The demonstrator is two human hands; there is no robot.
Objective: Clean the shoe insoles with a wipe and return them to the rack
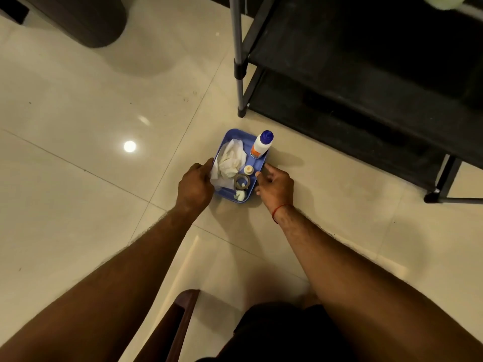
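A blue tray (pixel 243 132) sits on the tiled floor just in front of the black shoe rack (pixel 366 74). In the tray lie crumpled white wipes (pixel 231 160), an upright white bottle with a blue cap (pixel 262 145), a small round lid (pixel 248 169) and a dark ring-shaped piece (pixel 241 181). My left hand (pixel 196 184) grips the tray's left rim, its fingers curled over the edge beside the wipes. My right hand (pixel 274 185) rests at the right rim with relaxed fingers and its thumb tip touching the edge. No insoles are visible.
The rack's grey post (pixel 239 74) stands on the floor just beyond the tray. A dark rounded object (pixel 86 19) is at the top left. A brown wooden edge (pixel 183 317) lies near my legs at the bottom. Glossy cream tiles cover the floor.
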